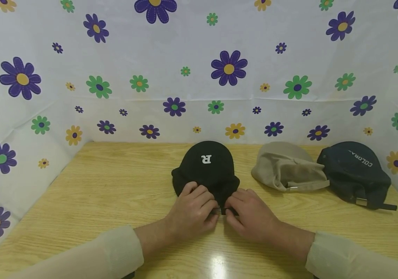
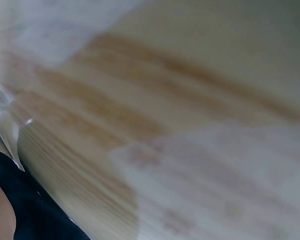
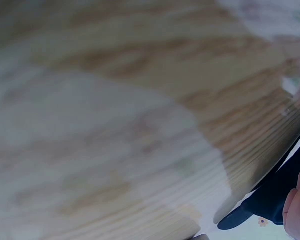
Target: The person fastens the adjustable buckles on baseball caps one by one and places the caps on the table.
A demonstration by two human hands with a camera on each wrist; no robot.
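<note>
A black baseball cap (image 1: 207, 174) with a white letter R sits on the wooden table, its back opening towards the person. The left hand (image 1: 192, 211) pinches the near edge of the cap by the back strap, where something small and shiny shows beside the fingers. Close by on the other side, the right hand (image 1: 252, 215) pinches the strap's other part between thumb and fingers. Both hands hide most of the strap. Dark cap fabric (image 2: 30, 210) shows at the lower left of the left wrist view, and the cap (image 3: 270, 200) appears at the lower right of the right wrist view.
To the right lie a beige cap (image 1: 279, 162) and a dark navy cap (image 1: 352, 166) with white lettering, side by side and touching. Behind the wooden table (image 1: 115, 178) hangs a white cloth (image 1: 171, 46) printed with flowers, which also closes in both sides.
</note>
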